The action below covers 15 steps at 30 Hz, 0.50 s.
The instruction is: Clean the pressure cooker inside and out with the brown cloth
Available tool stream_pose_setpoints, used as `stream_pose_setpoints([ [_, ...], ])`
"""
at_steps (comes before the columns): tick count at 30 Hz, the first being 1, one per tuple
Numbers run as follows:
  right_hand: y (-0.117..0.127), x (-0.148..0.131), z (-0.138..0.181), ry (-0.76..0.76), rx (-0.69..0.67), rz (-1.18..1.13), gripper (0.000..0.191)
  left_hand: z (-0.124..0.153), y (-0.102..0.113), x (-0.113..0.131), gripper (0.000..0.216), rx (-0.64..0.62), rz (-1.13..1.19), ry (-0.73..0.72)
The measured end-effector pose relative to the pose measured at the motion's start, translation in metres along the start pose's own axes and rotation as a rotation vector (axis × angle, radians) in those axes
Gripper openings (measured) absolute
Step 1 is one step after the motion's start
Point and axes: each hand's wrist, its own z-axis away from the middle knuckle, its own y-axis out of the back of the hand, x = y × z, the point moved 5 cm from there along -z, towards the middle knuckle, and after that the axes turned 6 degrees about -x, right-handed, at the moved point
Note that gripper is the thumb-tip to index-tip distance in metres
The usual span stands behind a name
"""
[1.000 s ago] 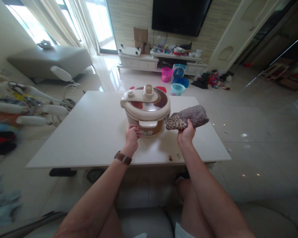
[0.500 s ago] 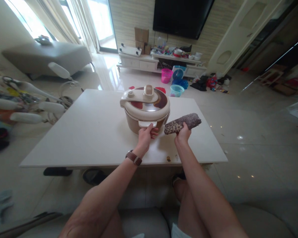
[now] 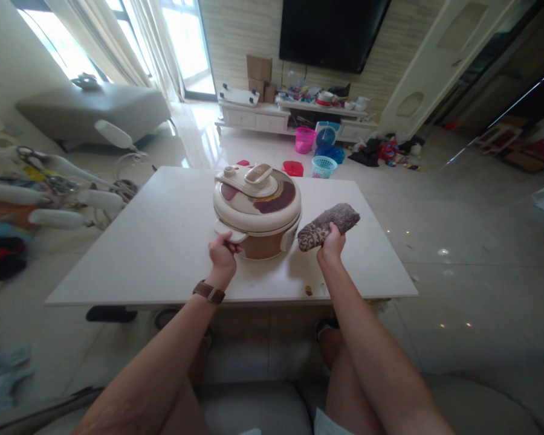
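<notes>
A cream and brown pressure cooker stands in the middle of a white table, its lid closed. My left hand, with a brown watch at the wrist, is closed on the cooker's front side handle. My right hand grips a folded grey patterned cloth and holds it just right of the cooker, close to its wall.
Small crumbs lie near the table's front edge. A drying rack with clothes stands at the left. Behind the table are plastic baskets, a white TV cabinet and a grey sofa. My knees sit under the table's front edge.
My left hand moved from the cooker's front to its handle and swung it leftward, turning the cooker. The cloth in my right hand came down closer to the cooker's right side.
</notes>
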Motion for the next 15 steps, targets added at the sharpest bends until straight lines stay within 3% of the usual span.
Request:
stream_pose_setpoints([
  [8, 0.004, 0.004, -0.007, -0.036, 0.011, 0.004, 0.026, -0.046, 0.034, 0.046, 0.014, 0.172, 0.077, -0.089],
  [11, 0.003, 0.008, -0.010, -0.066, -0.014, 0.001, 0.026, -0.046, 0.039, 0.044, 0.016, 0.215, 0.020, -0.121],
  [15, -0.004, 0.023, -0.011, -0.180, -0.119, -0.021, 0.026, -0.029, 0.036, 0.034, 0.025, 0.274, -0.067, -0.270],
])
